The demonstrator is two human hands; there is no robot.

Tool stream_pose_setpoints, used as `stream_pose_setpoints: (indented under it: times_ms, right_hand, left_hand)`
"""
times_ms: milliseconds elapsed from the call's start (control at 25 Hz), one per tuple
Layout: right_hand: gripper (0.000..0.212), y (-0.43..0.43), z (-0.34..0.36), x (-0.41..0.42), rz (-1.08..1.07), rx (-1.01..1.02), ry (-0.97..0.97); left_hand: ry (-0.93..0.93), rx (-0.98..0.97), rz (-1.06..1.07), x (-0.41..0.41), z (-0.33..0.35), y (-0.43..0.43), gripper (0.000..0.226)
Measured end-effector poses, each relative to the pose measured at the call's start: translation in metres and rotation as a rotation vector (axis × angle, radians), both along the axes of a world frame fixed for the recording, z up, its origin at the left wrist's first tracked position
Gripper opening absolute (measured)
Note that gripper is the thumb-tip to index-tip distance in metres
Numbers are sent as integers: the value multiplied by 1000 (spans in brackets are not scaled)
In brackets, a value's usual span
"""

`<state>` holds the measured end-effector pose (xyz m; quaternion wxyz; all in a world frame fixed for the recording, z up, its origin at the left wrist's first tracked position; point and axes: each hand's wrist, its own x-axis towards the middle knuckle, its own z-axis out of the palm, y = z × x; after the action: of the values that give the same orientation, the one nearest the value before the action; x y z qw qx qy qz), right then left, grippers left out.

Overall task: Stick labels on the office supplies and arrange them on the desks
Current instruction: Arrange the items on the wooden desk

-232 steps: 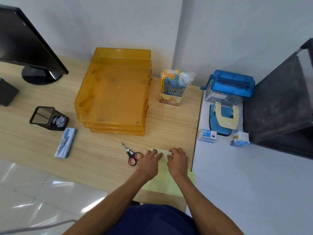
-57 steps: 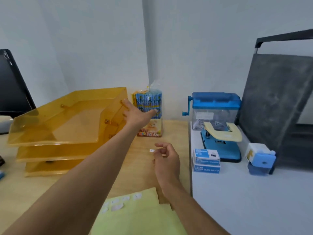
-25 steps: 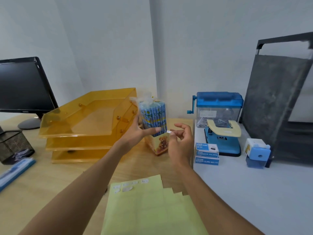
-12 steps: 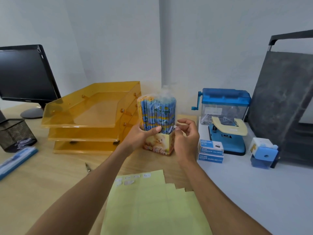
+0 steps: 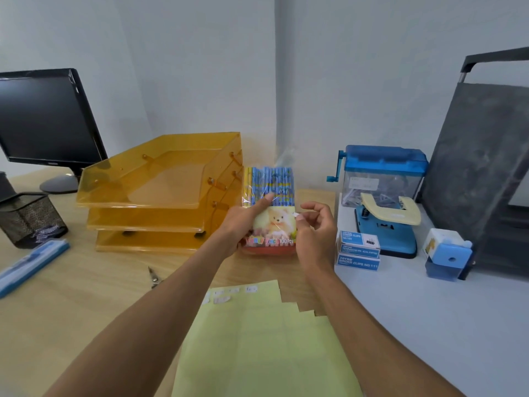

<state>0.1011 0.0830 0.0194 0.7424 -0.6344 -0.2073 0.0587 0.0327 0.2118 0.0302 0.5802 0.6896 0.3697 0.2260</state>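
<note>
Blue pencil pack (image 5: 274, 181), 1 label (image 5: 295, 214), 2 hands (image 5: 239, 224) (image 5: 315, 236)

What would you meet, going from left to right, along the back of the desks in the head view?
monitor → orange tray stack → pencil pack → blue-lidded crank box → dark grey board
</note>
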Motion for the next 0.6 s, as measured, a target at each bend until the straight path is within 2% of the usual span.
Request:
stream_pose_setpoints:
  times_ms: [240,360,520,600]
  right_hand:
    - [19,6,-7,2,100,-25,14]
    - [20,5,-8,1,153,-34,-5]
    - [23,-2,-9,1,199,-70,-76]
    - [24,-4,-10,2,205,-92,-117]
  left_hand:
    - [60,-180,-17,7,2,1,31]
    - [103,-148,-13,7,4,1,34]
    - [199,21,38,5,-3,6,40]
    - [254,90,46,5,-5,9,53]
